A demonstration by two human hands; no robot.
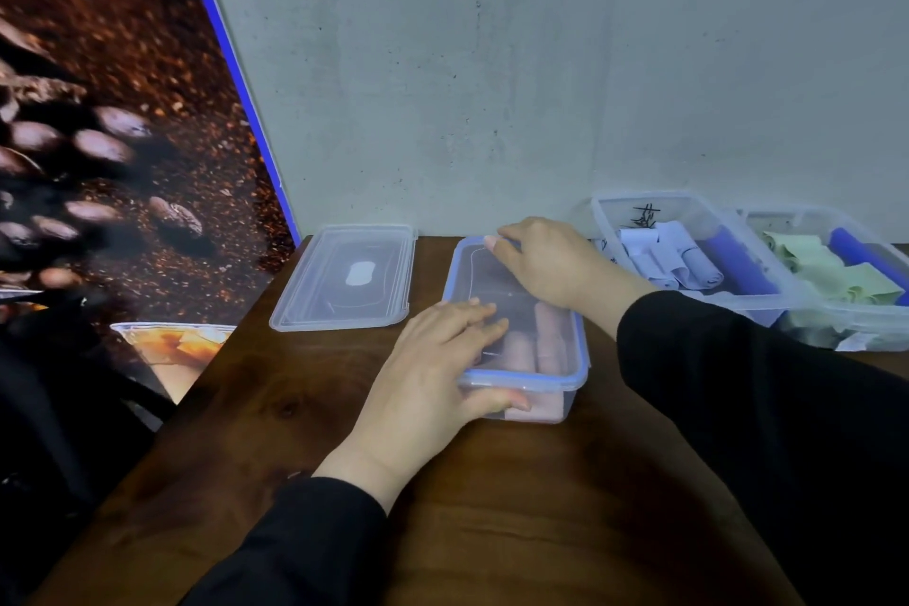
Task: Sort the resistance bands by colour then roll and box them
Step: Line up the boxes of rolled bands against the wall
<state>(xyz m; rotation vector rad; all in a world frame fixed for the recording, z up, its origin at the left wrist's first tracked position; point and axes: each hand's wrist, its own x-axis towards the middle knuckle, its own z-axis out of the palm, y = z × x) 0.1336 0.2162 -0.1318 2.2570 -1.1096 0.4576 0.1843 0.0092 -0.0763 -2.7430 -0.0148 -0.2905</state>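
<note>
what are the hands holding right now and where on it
Both are on the lidded box of pink rolls: the left hand lies on the lid with its thumb at the near rim, the right hand at the far rim.

I see a clear box with a blue-rimmed lid lying on top of it, in the middle of the surface. Pink rolled bands lie side by side inside, at the near right end, showing through the lid. To the left a spare clear lid lies flat, apart from the box. At the far right I see two open clear boxes side by side: the nearer-centre one holds pale lilac rolls and a dark blue roll; the outer one holds loose pale green bands and another blue roll.
</note>
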